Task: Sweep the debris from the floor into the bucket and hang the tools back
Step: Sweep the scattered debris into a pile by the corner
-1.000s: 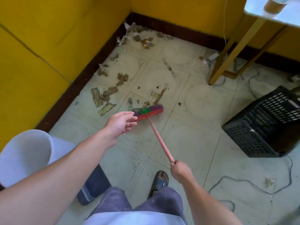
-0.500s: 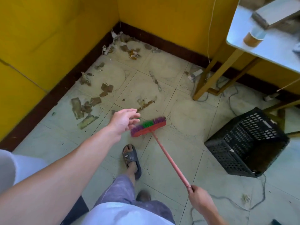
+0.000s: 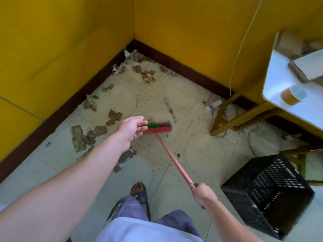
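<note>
Right hand point(image 3: 202, 194): fist clamped on the near end of the broom point(image 3: 158, 128) handle.
Left hand point(image 3: 132, 128): fingers spread, empty, raised over the broom head's left end.
Debris point(image 3: 90, 135): strewn left, toward the far corner.

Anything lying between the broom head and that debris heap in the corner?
Nothing blocks it. From the broom head to the corner debris the floor is open tile, with only a thin scrap strip to the right. The table leg stands well right.
</note>
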Demonstrator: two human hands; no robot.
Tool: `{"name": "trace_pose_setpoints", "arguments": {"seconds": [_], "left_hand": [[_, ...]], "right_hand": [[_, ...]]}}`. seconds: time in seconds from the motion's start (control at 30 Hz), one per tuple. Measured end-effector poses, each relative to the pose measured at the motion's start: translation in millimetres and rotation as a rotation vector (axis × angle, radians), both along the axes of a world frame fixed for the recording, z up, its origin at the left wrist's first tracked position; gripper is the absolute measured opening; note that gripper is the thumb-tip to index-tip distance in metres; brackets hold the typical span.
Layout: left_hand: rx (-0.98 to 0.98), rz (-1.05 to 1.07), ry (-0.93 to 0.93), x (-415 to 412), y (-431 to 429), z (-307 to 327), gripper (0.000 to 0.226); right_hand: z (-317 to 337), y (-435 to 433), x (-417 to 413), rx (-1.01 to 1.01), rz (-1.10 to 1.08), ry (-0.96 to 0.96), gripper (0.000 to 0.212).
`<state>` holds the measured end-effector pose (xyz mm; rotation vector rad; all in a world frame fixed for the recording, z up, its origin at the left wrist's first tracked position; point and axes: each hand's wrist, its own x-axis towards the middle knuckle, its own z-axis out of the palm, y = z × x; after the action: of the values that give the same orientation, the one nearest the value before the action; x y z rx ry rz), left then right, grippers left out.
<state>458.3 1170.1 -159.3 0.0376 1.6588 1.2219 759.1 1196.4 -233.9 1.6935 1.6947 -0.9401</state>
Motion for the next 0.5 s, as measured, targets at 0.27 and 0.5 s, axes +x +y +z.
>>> {"name": "trace_pose_setpoints", "arguments": {"seconds": [0.27,0.5], "left_hand": [[0.066,0.062,-0.053,-52,55,16,0.023],[0.080,0.090,0.011,-93,97,24,0.019]], "right_hand": [[44,63,-16,0.040,-0.061,0.032,0.031],[30,148,-98,-0.036,-0.277,0.197,0.026]]}}
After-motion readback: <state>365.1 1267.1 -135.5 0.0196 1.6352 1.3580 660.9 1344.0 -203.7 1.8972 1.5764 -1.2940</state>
